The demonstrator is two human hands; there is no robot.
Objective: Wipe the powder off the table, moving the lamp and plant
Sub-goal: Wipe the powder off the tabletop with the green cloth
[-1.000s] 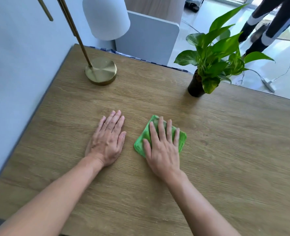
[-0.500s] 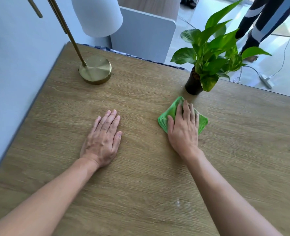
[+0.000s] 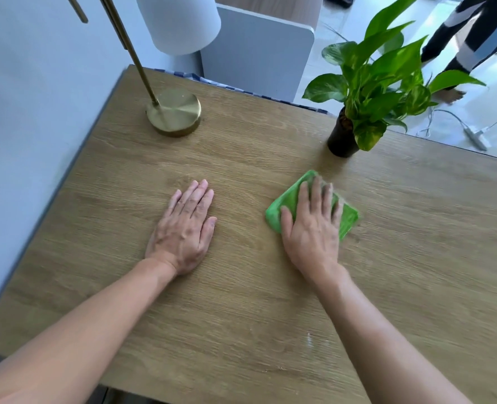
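Now the right hand [image 3: 311,225] lies flat, fingers spread, pressing a folded green cloth [image 3: 346,220] onto the table [image 3: 416,272]; it grips nothing, only pins the cloth under palm and fingers. Its fingertips look blurred, which suggests a wiping stroke under way. The left hand [image 3: 183,228] rests open and flat on the bare wood, well to the left of the cloth, holding nothing.

Outward from the right hand, the plant [image 3: 381,83] in its dark pot [image 3: 342,138] stands ahead and slightly right of the cloth, near it but not touching, close to the far edge. The lamp [image 3: 173,112], with a round brass base, a slanted stem and a white shade [image 3: 180,21], stands at the far left corner, ahead of the left hand and apart from it.

So each hand has its own thing before it: the right is nearer the plant, the left nearer the lamp. A faint white smear of powder [image 3: 309,341] shows near the front edge, beside the right forearm; whether more lies around the pot or the base I cannot tell. By my judgement the wiping is only partly done, and neither lamp nor plant looks lifted yet.
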